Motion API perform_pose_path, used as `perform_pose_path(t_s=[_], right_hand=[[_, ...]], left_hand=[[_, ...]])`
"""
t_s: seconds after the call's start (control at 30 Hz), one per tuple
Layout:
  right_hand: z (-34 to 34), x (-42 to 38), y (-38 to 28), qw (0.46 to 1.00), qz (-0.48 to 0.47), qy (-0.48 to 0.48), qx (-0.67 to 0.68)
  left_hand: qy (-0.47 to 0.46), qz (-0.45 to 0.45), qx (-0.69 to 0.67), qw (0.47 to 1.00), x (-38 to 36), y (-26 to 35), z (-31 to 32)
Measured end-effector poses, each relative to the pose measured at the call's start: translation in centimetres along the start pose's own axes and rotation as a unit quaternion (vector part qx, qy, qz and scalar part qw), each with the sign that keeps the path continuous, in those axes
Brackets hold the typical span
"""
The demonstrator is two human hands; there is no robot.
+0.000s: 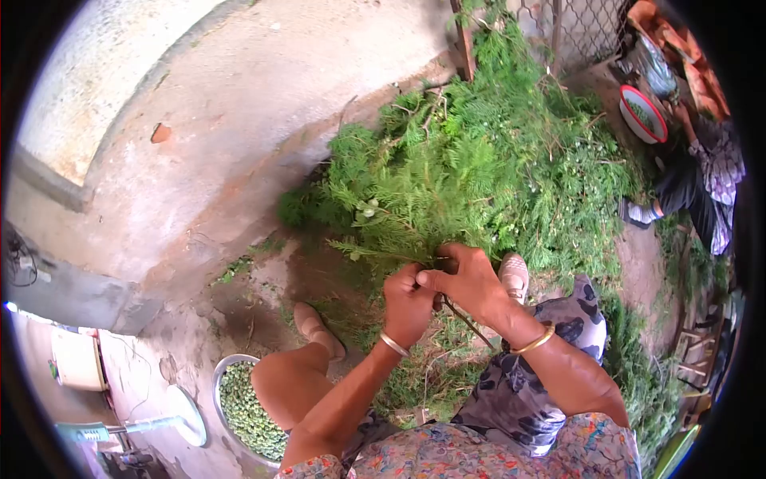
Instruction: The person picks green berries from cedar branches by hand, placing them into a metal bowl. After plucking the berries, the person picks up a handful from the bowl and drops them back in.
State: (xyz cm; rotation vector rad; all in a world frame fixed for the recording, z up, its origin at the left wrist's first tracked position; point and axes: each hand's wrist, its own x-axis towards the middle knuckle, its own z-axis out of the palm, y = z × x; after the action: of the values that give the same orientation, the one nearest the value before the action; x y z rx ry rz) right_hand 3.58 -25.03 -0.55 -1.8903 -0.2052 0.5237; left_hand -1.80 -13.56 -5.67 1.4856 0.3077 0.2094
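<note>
My left hand (pixel 408 302) is closed at the base of a leafy green branch (pixel 399 219), its fingers curled beside the dark stem (pixel 469 323). Right against it, my right hand (pixel 467 279) is closed round the same branch, thumb touching the left hand. The stem sticks out below both hands toward my right knee, and the feathery foliage spreads away in front of them. A large heap of cut green branches (pixel 511 152) lies just beyond. By my left knee stands a round metal basin (pixel 217 391) full of small green pieces.
At the right, another person (pixel 702 176) sits near a red-rimmed white bowl (pixel 638 114) holding green bits. A light-blue stand (pixel 187 415) is at the lower left. A concrete ledge (pixel 239 104) runs along the upper left, a metal mesh (pixel 590 32) at the top.
</note>
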Motion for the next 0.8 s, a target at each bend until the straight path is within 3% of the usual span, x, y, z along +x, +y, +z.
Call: perform_pose_path(t_s=[0.03,0.13,0.27,0.37,0.43,0.5,0.53,0.6,0.7,0.73,0.8], right_hand=[[0.4,0.2,0.0,1.0,-0.007,-0.001,-0.004],[1.9,0.8,0.2,0.965,0.056,-0.019,0.254],[2.5,2.2,1.2,0.962,-0.005,0.022,0.272],[2.7,2.5,0.1,0.931,0.046,0.046,0.36],[2.6,2.8,-0.2,0.929,0.067,0.043,0.362],[2.0,3.3,0.7,0.931,0.072,0.024,0.357],[1.9,3.1,0.1,0.935,0.07,0.023,0.348],[1.8,3.0,0.1,0.931,0.07,0.018,0.358],[1.8,2.6,-1.4,0.919,0.093,0.029,0.382],[1.4,2.5,-1.4,0.9,0.104,-0.003,0.423],[0.9,2.3,-1.2,0.885,0.113,-0.052,0.448]], left_hand=[[-0.032,0.013,0.017,0.999,-0.4,0.3,-0.2],[-0.061,0.083,0.089,0.991,-0.5,0.5,-1.1],[-0.133,0.107,0.146,0.974,-1.0,2.3,-3.0],[-0.087,0.069,0.081,0.991,-2.0,3.8,-4.4],[-0.064,0.116,0.104,0.986,-1.7,3.2,-6.4],[0.051,0.089,0.139,0.985,-1.1,2.5,-8.3],[0.053,0.083,0.135,0.986,-0.8,2.9,-8.9],[0.09,-0.067,-0.038,0.993,0.2,4.2,-9.8],[0.075,-0.032,-0.02,0.996,1.5,3.8,-10.6],[0.073,0.025,0.055,0.996,1.9,3.1,-10.7],[0.053,0.017,0.106,0.993,2.4,2.0,-10.8]])
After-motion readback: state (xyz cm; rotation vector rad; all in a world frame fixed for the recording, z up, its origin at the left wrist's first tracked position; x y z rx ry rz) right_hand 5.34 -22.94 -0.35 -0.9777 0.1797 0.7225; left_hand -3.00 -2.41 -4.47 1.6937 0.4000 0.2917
